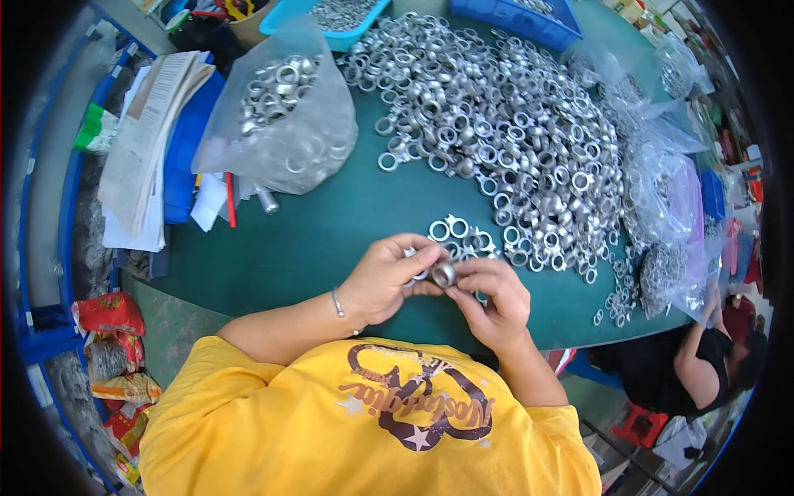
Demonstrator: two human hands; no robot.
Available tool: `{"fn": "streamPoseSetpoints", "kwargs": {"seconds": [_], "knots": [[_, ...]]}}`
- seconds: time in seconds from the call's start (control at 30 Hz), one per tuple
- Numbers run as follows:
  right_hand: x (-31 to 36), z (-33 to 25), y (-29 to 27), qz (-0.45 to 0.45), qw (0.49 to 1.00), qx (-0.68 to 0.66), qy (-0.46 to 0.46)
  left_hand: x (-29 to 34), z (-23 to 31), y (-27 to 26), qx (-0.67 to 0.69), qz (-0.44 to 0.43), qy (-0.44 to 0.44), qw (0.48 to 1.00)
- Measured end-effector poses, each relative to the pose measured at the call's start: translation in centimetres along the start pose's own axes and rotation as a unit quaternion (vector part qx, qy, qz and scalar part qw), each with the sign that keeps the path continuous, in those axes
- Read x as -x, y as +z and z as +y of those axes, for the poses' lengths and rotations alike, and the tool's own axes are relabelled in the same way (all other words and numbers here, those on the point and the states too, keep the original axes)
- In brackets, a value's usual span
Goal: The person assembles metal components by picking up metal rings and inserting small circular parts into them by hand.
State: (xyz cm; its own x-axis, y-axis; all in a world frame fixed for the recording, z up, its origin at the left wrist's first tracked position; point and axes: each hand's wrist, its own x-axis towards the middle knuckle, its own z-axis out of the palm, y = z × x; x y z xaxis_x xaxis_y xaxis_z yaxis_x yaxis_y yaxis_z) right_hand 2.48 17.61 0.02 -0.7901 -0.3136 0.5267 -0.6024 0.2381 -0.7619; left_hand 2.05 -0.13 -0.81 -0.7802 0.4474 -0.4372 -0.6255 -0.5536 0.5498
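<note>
Close in front of my chest, my left hand [394, 274] and my right hand [495, 299] meet around one ring-shaped metal part [444, 274]. Fingers of both hands pinch it, its round opening turned partly toward me. Another metal ring shows at the left fingers, partly covered by them. Just beyond my hands lies a small group of similar metal rings [457, 227] on the green table [273, 264]. Behind it spreads a large heap of silver metal rings [529, 157], many with small side lugs.
A clear plastic bag of rings [298, 140] stands at the left, near papers [153, 149] and a red pen [230, 200]. Blue trays [529, 18] of small parts sit at the back. More filled bags [670, 190] line the right, where another person [695, 368] sits.
</note>
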Motion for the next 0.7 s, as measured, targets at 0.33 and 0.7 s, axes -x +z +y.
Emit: {"fn": "streamPoseSetpoints", "kwargs": {"seconds": [0.33,0.7], "knots": [[0.7,0.9,-3.4,0.214,0.95,-0.157,0.166,1.5,12.5,2.8,-0.186,0.061,0.479,0.856],[-0.2,2.7,-3.3,0.025,0.962,0.206,0.178,-1.2,19.7,-3.2,-0.739,0.075,0.361,0.564]]}}
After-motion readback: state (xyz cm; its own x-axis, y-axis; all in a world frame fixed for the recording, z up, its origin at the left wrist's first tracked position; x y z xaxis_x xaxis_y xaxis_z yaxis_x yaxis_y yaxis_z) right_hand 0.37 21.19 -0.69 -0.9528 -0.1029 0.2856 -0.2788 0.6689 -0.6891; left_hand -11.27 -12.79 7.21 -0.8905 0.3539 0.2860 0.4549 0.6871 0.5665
